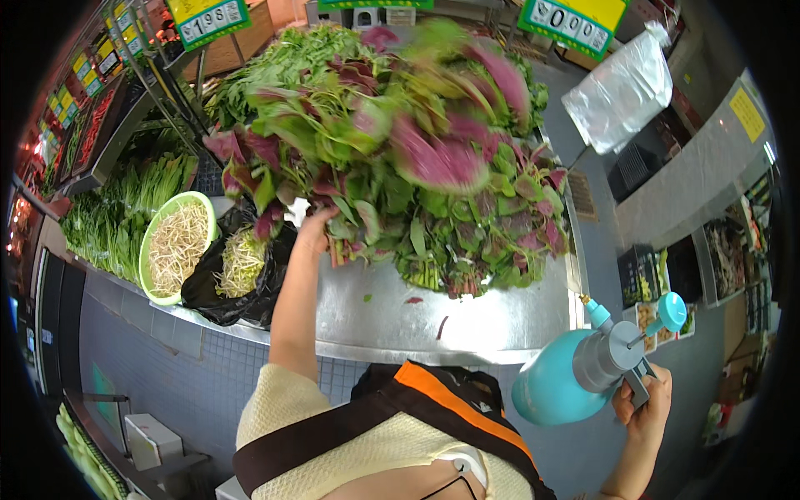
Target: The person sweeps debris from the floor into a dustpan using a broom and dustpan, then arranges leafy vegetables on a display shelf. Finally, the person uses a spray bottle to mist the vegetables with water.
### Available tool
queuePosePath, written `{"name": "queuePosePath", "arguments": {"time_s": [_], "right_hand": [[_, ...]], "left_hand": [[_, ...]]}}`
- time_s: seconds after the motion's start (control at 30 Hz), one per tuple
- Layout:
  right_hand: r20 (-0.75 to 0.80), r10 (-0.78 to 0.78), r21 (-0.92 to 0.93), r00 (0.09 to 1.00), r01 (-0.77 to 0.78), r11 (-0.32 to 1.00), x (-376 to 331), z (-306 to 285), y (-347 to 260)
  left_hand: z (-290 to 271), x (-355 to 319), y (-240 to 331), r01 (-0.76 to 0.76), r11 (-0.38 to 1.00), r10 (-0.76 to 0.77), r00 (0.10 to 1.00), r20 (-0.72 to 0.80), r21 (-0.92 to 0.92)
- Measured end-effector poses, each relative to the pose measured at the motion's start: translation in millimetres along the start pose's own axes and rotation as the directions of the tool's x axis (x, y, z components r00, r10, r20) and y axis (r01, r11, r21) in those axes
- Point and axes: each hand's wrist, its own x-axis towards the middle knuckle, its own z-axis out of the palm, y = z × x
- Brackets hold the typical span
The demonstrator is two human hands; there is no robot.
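My left hand (317, 231) is closed around the stems of a large bunch of purple and green amaranth (350, 125). Its upper leaves are smeared by motion, over more bunches of leafy greens (467, 225) on the metal counter (383, 308). At the lower right, my right hand (648, 403) grips the grey handle of a turquoise pump sprayer (558, 379). The sprayer has a turquoise pump knob on top, and its nozzle points up toward the counter's right edge. Some of its handle is hidden behind my fingers.
Left of the counter sit a green-rimmed basket of bean sprouts (179, 242) and a black plastic bag (212, 283) with more sprouts. Long green vegetables (125, 212) lie behind them. A roll of clear plastic bags (625, 87) stands at the right; price signs (208, 18) hang overhead.
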Motion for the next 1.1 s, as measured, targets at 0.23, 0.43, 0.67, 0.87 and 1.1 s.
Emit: {"name": "queuePosePath", "arguments": {"time_s": [0.23, 0.43, 0.67, 0.87, 1.1], "right_hand": [[-0.066, 0.048, 0.043, 0.997, -0.045, 0.998, 3, -34, 12], [-0.086, 0.062, 0.040, 0.994, -0.059, 0.997, 17, -87, 28], [-0.036, 0.094, -0.029, 0.995, -0.095, 0.995, 42, -124, 27], [-0.005, 0.101, 0.006, 0.995, -0.101, 0.995, 51, -165, 37], [-0.144, 0.106, 0.050, 0.984, -0.099, 0.994, 46, -204, 39]], "left_hand": [[-36, 10, -48, 0.138, 0.955, -0.082, 0.974, -0.213, 0.264], [3, -22, -65, 0.050, 0.798, 0.309, 0.822, -0.479, 0.601], [152, -76, -211, -0.321, 0.235, 0.550, 0.822, 0.147, 0.918], [233, -30, -255, 0.291, -0.232, 0.227, 0.944, -0.239, 0.928], [220, -22, -231, -0.046, 0.251, -0.008, 0.999, 0.049, 0.967]]}}
